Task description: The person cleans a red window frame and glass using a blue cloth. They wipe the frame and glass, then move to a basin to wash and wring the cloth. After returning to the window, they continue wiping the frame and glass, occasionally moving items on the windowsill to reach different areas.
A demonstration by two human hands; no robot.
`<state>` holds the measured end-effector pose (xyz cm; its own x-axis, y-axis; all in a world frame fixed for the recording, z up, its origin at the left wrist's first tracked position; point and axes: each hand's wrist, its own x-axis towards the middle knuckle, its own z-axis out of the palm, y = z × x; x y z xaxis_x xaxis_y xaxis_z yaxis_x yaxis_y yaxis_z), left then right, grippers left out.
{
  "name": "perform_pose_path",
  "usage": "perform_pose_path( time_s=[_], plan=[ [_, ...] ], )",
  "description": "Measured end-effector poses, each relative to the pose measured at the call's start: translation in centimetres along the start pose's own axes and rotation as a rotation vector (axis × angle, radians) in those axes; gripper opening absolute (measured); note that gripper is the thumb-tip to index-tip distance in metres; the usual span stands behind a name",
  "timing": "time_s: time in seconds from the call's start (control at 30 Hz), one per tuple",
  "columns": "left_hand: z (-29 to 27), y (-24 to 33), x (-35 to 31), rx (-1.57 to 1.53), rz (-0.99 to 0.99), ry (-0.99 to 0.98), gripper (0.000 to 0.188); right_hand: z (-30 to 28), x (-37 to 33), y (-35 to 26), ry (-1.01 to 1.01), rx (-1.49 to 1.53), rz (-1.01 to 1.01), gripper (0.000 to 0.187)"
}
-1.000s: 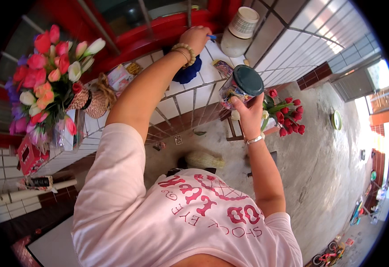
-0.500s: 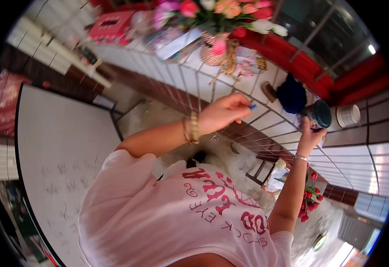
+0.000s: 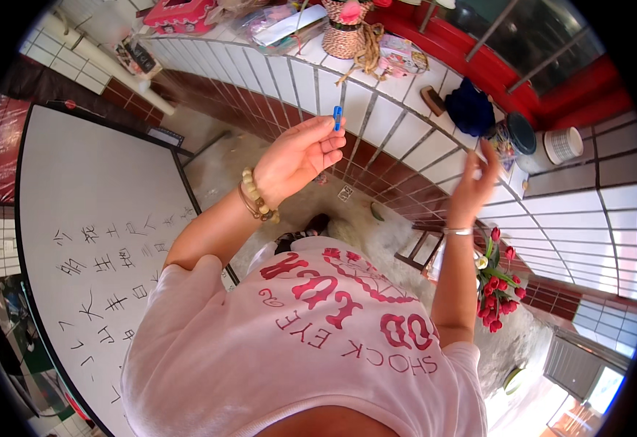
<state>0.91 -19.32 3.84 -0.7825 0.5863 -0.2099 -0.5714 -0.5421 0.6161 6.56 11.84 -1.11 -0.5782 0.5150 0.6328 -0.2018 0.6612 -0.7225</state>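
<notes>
My left hand (image 3: 295, 162), beaded bracelet at its wrist, is raised before the tiled ledge. Its thumb and fingers pinch a small blue plastic piece (image 3: 338, 118) that stands upright; its exact kind is too small to make out. Farther right, my right hand (image 3: 473, 191) reaches up with fingers extended and holds nothing. Its fingertips are just left of a jar with a dark lid (image 3: 524, 134) on the ledge, and whether they touch it I cannot tell. Beside the jar lie a dark blue cloth bundle (image 3: 470, 107) and a brown wooden block-like thing (image 3: 431, 100).
The white tiled ledge (image 3: 399, 138) also carries a white tub (image 3: 564, 145), a woven vase (image 3: 344, 38), packets and a pink box (image 3: 180, 14). At left stands a whiteboard (image 3: 100, 175) with dark strokes. Red flowers (image 3: 495, 298) and a stool (image 3: 415, 251) are below right.
My right hand has let go of the jar and drawn back to the left. My left hand has moved left and turned up, still pinching the blue piece. The whole view has shifted.
</notes>
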Motion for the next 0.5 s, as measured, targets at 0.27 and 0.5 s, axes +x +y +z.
perform_pose_path(
  time_s=[0.27, 0.5],
  plan=[
    [1.5, -4.7, -1.2, 0.083, 0.012, -0.033, 0.011, 9.2, -2.2, -13.0, -0.359, 0.309, -0.097, 0.017],
    [-1.5, -0.8, -4.9, 0.699, 0.146, 0.092, 0.017, 10.3, -2.1, -11.2, -0.385, 0.277, -0.018, 0.022]
  ],
)
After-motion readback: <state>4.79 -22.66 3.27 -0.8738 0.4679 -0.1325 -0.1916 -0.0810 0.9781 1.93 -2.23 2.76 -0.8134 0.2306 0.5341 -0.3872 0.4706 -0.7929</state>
